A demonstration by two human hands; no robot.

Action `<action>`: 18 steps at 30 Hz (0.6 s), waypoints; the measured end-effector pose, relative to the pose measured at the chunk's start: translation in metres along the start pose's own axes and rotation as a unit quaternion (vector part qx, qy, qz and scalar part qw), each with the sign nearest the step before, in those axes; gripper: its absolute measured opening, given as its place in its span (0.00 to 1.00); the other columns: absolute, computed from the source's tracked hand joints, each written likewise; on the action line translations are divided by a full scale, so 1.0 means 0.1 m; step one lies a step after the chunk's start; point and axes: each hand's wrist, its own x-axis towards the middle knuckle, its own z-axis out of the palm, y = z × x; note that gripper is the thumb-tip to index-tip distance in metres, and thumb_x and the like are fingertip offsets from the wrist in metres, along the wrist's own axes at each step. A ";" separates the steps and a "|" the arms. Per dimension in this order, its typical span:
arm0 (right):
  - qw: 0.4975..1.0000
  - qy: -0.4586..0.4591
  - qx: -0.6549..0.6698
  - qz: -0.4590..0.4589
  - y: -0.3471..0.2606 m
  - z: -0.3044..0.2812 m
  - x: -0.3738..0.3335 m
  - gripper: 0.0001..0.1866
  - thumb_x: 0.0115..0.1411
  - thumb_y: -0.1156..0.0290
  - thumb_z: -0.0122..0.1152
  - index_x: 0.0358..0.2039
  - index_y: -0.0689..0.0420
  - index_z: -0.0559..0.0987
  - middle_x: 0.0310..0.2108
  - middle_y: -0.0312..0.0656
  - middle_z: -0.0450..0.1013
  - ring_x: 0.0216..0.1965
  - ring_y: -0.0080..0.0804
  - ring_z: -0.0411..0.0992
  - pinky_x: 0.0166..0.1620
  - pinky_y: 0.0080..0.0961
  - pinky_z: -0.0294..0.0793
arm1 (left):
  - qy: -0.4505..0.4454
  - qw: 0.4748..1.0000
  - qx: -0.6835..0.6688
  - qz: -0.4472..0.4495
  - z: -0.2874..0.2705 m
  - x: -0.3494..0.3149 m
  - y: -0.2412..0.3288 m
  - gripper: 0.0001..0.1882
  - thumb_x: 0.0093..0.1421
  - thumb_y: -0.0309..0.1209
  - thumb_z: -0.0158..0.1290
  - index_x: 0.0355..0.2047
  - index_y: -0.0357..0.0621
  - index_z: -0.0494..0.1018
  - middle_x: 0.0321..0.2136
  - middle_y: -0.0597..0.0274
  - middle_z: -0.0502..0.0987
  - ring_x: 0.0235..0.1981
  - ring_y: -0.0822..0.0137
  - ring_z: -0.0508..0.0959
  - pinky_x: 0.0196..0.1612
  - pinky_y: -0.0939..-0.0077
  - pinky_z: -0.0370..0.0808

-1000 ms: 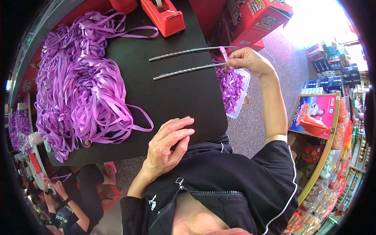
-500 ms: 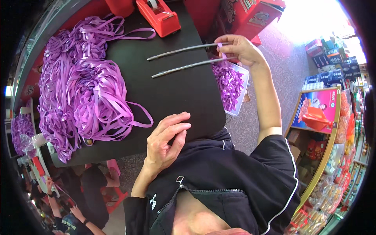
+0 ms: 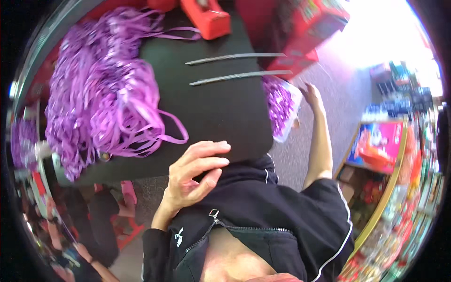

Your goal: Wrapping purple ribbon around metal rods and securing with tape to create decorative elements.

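Note:
My left hand is near the front edge of the black table, fingers spread and holding nothing. Beyond the table's right edge, my right hand is low beside a clear plastic bin filled with short purple ribbon pieces. Its fingers are small and blurred, so I cannot make out whether they grip anything. Two slim grey metal rods with spiral-twisted left ends, a far rod and a near rod, lie roughly parallel and jut past the table's right side. No ribbon shows on them.
A large heap of purple ribbon loops covers the table's left side. At the back stands a red tape dispenser. Red boxes are behind the bin. Goods shelves line the right; another person is at lower left.
My right hand has left the rods and dropped down and right to the bin's side. The purple ribbon it pinched at the rods no longer shows there. The view has shifted slightly.

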 end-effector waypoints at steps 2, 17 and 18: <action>0.979 0.043 0.196 0.047 -0.24 -0.26 -0.10 0.20 0.55 0.58 0.55 0.43 0.58 0.76 0.41 0.49 0.73 0.44 0.39 0.72 0.47 0.30 0.69 | 0.031 0.998 0.047 0.024 -0.11 -0.10 0.01 0.13 0.46 0.16 0.53 0.33 0.40 0.75 0.39 0.55 0.76 0.43 0.59 0.75 0.47 0.66 0.70; 0.812 0.090 0.333 -0.470 -3.52 -2.22 -1.01 0.06 0.50 0.83 0.59 0.31 0.63 0.78 0.29 0.44 0.74 0.31 0.30 0.73 0.35 0.22 0.72 | 0.467 0.795 0.385 0.038 -0.86 -1.02 -0.23 0.13 0.49 0.15 0.52 0.37 0.34 0.72 0.27 0.58 0.71 0.28 0.66 0.71 0.33 0.77 0.69; 0.790 0.096 0.300 -0.527 -3.72 -2.22 -1.03 0.07 0.49 0.83 0.60 0.31 0.62 0.78 0.29 0.44 0.74 0.31 0.32 0.73 0.35 0.23 0.72 | 0.461 0.792 0.399 0.012 -0.89 -1.09 -0.27 0.15 0.51 0.17 0.51 0.41 0.36 0.70 0.41 0.54 0.71 0.41 0.61 0.71 0.44 0.71 0.68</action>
